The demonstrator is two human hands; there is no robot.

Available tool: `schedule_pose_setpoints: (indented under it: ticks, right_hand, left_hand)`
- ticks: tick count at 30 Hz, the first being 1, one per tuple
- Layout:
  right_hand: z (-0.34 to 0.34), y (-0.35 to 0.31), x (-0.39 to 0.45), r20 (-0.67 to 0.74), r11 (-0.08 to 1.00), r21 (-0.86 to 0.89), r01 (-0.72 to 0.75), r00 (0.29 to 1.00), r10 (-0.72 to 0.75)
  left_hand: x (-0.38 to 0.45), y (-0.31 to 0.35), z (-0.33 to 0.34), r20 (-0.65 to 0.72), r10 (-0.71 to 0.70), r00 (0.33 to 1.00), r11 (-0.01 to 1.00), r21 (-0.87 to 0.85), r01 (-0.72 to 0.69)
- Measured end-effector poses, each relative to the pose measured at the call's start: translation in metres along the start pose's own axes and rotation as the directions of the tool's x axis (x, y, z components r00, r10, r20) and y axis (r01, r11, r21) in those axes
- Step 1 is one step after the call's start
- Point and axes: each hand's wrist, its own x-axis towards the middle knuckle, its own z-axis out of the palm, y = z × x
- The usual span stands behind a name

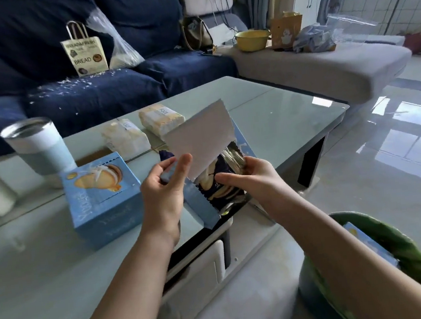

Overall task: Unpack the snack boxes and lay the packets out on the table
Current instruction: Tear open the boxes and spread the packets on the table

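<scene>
The dark blue snack packet (220, 184), pinched by the right hand (253, 178) as it stands in the opened blue box (201, 202) held by the left hand (165, 190) over the table's (277, 115) near edge, is judged light, crinkly, slippery and crushable. Best gripped by its serrated end seal. It is glossy film printed with sandwich biscuits; two pale packets (143, 130) lie farther back, and a sealed box (103, 197) sits left.

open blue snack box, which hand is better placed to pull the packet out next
Right. The right hand already has its fingers on the dark packet at the mouth of the open snack box. The left hand is occupied holding the box and its flap.
</scene>
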Motion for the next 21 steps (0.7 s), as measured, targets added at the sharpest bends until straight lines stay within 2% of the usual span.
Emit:
schedule_pose_setpoints:
  ticks: [4,8,15,21]
  right_hand:
    - [0.013,-0.006,0.002,-0.021,1.0,-0.012,-0.007,1.0,0.007]
    - [0.017,-0.015,0.003,-0.047,1.0,-0.008,-0.015,0.999,0.015]
    - [0.025,-0.029,0.003,-0.066,1.0,0.009,0.003,0.998,-0.003]
    - [0.033,-0.035,0.004,-0.047,1.0,0.019,-0.002,0.999,0.003]
  left_hand:
    - [0.004,0.003,-0.007,-0.107,-0.019,0.994,1.0,-0.022,0.017]
    - [0.006,0.004,-0.01,-0.149,-0.011,0.989,1.0,-0.021,0.008]
    - [0.008,0.011,-0.019,-0.2,0.181,0.963,0.981,0.101,-0.163]
    - [0.005,0.018,-0.024,-0.265,0.279,0.923,0.958,0.145,-0.248]
